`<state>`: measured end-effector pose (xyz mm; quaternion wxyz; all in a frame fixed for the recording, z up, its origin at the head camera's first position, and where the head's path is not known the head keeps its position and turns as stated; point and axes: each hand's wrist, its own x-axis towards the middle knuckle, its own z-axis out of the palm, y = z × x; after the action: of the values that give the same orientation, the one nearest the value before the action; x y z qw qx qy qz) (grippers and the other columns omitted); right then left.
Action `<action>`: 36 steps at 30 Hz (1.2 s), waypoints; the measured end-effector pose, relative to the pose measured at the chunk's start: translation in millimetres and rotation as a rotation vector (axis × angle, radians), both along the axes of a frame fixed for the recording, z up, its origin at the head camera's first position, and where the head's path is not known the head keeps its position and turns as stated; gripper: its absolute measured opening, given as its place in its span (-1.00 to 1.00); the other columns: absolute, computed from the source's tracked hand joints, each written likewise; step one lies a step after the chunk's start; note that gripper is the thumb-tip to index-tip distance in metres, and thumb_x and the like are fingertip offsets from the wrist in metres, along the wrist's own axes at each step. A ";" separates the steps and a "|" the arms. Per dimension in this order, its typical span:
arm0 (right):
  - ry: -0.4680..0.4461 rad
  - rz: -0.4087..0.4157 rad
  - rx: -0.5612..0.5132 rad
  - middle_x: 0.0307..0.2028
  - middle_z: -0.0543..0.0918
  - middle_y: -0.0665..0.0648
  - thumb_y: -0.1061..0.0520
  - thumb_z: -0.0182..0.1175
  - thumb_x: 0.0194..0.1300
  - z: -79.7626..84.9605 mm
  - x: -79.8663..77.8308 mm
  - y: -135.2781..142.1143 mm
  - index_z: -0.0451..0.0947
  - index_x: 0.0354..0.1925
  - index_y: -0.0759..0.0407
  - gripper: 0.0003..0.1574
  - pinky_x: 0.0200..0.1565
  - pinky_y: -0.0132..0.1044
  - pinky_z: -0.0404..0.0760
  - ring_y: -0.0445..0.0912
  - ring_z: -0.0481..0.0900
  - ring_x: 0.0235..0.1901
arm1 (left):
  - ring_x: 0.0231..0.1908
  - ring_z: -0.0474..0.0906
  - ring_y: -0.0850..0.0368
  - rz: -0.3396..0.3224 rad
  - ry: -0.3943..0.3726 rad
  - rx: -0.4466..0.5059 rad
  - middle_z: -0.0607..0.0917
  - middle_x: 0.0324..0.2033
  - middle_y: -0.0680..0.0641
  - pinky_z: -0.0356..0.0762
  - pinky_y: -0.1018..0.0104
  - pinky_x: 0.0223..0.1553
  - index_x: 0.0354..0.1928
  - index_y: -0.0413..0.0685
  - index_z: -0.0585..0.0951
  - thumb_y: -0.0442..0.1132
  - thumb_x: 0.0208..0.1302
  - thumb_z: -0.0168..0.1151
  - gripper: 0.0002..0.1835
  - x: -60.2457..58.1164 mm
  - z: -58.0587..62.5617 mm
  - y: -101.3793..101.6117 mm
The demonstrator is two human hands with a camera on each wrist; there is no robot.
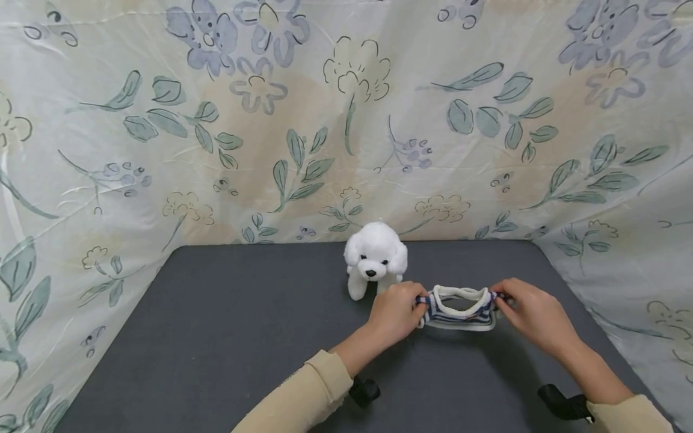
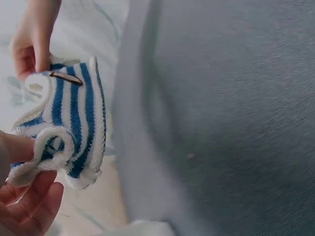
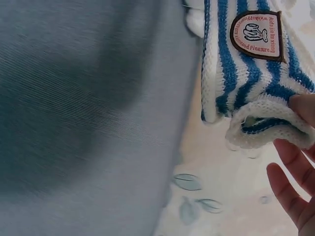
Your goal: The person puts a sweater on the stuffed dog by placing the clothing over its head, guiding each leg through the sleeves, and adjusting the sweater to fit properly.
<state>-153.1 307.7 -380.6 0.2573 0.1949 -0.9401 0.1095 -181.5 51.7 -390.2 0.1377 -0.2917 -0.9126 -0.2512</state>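
Observation:
A small knitted sweater (image 1: 457, 310) in blue and white stripes is stretched between both hands above the dark table, its white-trimmed neck opening facing up. My left hand (image 1: 397, 310) pinches one sleeve between thumb and fingers; in the left wrist view that sleeve's white cuff (image 2: 61, 147) shows in front of the fingers. The other sleeve is pinched by my right hand (image 1: 536, 316), whose thumb and fingertips lie at the cuff (image 3: 266, 125) in the right wrist view. A patch (image 3: 257, 35) with a printed figure is on the sweater's front. Behind the left hand stands a white plush dog (image 1: 375, 258).
The dark grey table (image 1: 216, 337) reaches back to a floral cloth (image 1: 271, 120) that hangs behind it and along both sides. Black straps (image 1: 563, 404) hang near the wrists, by the beige sleeves (image 1: 303, 394).

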 end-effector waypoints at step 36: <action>0.264 0.106 -0.067 -0.39 0.58 0.14 0.35 0.23 0.08 108.2 -65.6 -60.0 0.58 -0.23 0.25 -0.78 -0.48 -0.15 0.42 -0.03 0.51 -0.47 | -0.50 0.50 0.26 0.022 0.180 0.096 0.66 -0.42 0.05 0.38 0.45 -0.53 -0.23 -0.02 0.65 -0.23 0.21 0.21 -0.88 -33.5 129.8 -70.7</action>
<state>-218.6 247.8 -272.4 0.3789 0.2483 -0.8823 0.1279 -215.0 -19.0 -260.4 0.2356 -0.2961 -0.8865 -0.2662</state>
